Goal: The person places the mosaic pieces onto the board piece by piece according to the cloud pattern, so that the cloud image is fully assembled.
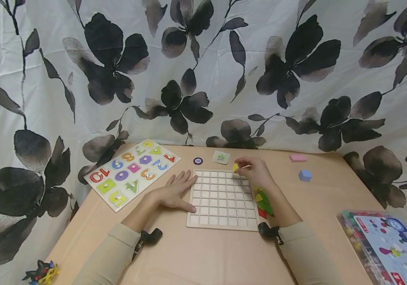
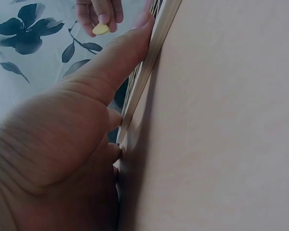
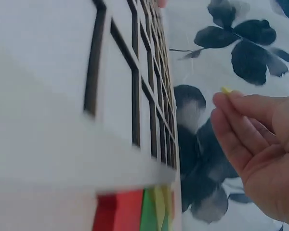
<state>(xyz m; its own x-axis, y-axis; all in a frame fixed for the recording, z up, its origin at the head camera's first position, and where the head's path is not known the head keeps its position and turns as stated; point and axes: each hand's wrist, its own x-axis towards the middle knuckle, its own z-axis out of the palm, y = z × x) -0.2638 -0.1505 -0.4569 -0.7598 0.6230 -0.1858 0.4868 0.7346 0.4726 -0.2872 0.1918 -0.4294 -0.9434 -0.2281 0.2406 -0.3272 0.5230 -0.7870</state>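
A white gridded board [image 1: 221,206] with a light wooden frame lies on the table. My left hand [image 1: 175,192] rests along its left edge, fingers spread and the thumb [image 2: 130,48] against the frame. Over the board's far right corner, my right hand [image 1: 255,171] pinches a small yellow piece [image 1: 235,168] between thumb and fingertips. In the left wrist view the yellow piece [image 2: 101,29] shows a rounded edge; its full shape is hidden by the fingers. Red, green and yellow flat pieces [image 1: 265,202] lie beside the board's right edge, partly under my right forearm.
At the left lies a number-and-shape puzzle board [image 1: 119,188]. A dark round token [image 1: 198,161] and a small square tile [image 1: 220,157] sit beyond the grid. Right of them are a pink block [image 1: 297,158] and blue cube [image 1: 305,175]. A clear box [image 1: 392,249] and small figures [image 1: 41,272] occupy the near corners.
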